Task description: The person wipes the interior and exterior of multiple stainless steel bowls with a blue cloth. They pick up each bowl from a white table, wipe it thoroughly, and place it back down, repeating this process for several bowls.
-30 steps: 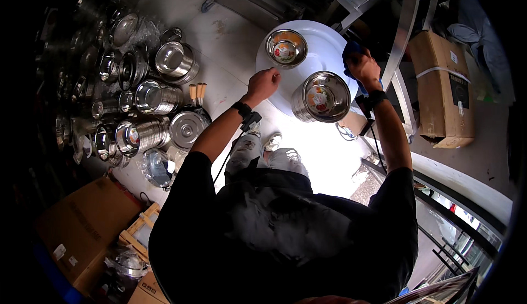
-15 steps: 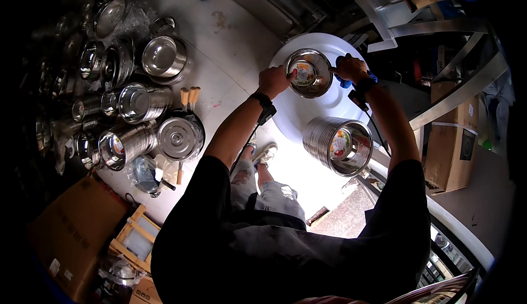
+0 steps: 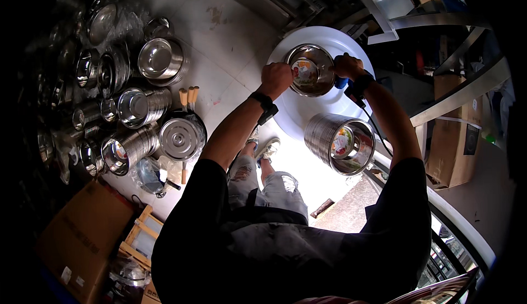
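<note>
A shiny steel bowl (image 3: 314, 86) with a colourful round label inside rests on or just above a white round tabletop (image 3: 351, 99). My left hand (image 3: 277, 79) is closed at the bowl's left rim, its thumb against the edge. At the opposite rim, my right hand (image 3: 349, 68) is closed around a blue cloth (image 3: 340, 82), partly hidden beneath the fingers. Nearer to me on the right, a stack of nested steel bowls (image 3: 324, 142) lies on its side, a similar label showing in its open end.
On the floor at left stand many steel bowls and pots (image 3: 144, 106), with a lidded pan (image 3: 180, 139) among them. A cardboard box (image 3: 82, 238) sits lower left, another carton (image 3: 453, 134) at right. A metal frame (image 3: 466, 92) slants across the right side.
Less of the blue cloth shows beside my right hand, and the bowl's opening looks slightly turned. Both hands stay at its rim. The whole view has shifted a little.
</note>
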`<state>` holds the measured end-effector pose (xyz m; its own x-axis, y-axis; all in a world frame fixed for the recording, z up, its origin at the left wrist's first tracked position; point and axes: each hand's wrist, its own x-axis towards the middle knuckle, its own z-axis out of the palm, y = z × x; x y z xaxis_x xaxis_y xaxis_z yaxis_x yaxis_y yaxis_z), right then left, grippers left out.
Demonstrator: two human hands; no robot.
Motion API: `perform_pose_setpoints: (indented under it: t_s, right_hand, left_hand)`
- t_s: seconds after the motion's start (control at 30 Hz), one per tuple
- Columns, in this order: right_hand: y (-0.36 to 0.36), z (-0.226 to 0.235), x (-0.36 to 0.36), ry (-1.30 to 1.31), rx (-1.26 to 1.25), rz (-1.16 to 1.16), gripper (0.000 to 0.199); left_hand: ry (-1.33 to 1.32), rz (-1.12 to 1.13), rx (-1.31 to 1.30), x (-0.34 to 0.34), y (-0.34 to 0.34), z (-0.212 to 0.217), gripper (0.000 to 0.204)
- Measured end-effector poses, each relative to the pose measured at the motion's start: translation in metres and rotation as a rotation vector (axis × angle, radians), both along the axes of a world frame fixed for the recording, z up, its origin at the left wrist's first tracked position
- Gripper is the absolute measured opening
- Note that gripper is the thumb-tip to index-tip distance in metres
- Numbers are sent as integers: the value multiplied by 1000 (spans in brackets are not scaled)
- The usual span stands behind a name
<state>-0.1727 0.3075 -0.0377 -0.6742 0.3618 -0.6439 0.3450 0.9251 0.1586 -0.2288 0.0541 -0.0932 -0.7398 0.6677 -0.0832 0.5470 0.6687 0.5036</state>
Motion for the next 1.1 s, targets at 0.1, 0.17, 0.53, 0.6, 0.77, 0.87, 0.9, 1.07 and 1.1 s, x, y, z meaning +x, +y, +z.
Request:
perform_pose_setpoints:
  t_s: [0.1, 0.17, 0.53, 0.6, 0.77, 0.87, 0.9, 1.07, 1.1]
  right_hand:
    - [8, 23, 6, 51, -17, -59, 46]
    - [15, 42, 12, 122, -55, -131, 50]
    - [-33, 200, 70, 630, -677, -171, 42]
    - [-47, 197, 89, 719, -732, -102, 42]
    - [-130, 218, 135, 646, -666, -189, 48]
    - [-153, 198, 165, 674, -711, -276, 52]
    - [-158, 195, 175, 689, -738, -322, 53]
    - [-190, 210, 212, 1145, -554, -380, 56]
    - [-210, 229, 215, 1208, -481, -378, 59]
  left_hand:
    - [-85, 54, 6, -3, 0, 30, 38]
    - [-134, 104, 67, -2, -3, 45, 40]
    - [-263, 273, 446, 16, -81, 178, 52]
    - [-620, 360, 682, 43, -99, 197, 57]
    - [-1321, 238, 1018, 82, -157, 182, 62]
    - [-1285, 296, 1024, 98, -177, 171, 62]
    - [-1299, 313, 1019, 104, -184, 169, 62]
    - [-1315, 361, 904, 95, -215, 136, 63]
    - [-1277, 353, 860, 99, -218, 138, 64]
